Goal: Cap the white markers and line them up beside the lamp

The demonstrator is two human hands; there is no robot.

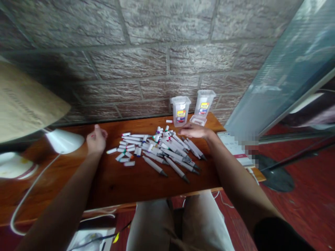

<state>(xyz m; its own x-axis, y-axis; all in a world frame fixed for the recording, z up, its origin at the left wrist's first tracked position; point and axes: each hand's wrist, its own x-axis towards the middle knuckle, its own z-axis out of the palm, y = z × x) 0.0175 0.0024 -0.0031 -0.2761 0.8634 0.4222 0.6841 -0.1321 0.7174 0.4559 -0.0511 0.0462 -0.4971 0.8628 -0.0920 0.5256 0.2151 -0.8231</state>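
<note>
Several white marker pens (pixel 167 153) and loose caps (pixel 128 153) lie scattered in a pile on the wooden table (pixel 125 181). My left hand (pixel 96 139) rests on the table left of the pile, curled into a loose fist; whether it holds anything is hidden. My right hand (pixel 195 131) hovers flat over the far right of the pile, fingers stretched toward the markers. Two clear plastic marker boxes (pixel 180 109) stand at the back against the wall, the right one (pixel 204 103) with its lid (pixel 198 120) lying in front of it.
A white lamp base (pixel 64 140) with a cord (pixel 28 191) sits at the left, beside a white plate (pixel 13 166). A paper booklet (pixel 235 148) lies at the table's right end. A brick wall runs behind. My knees show below the table's front edge.
</note>
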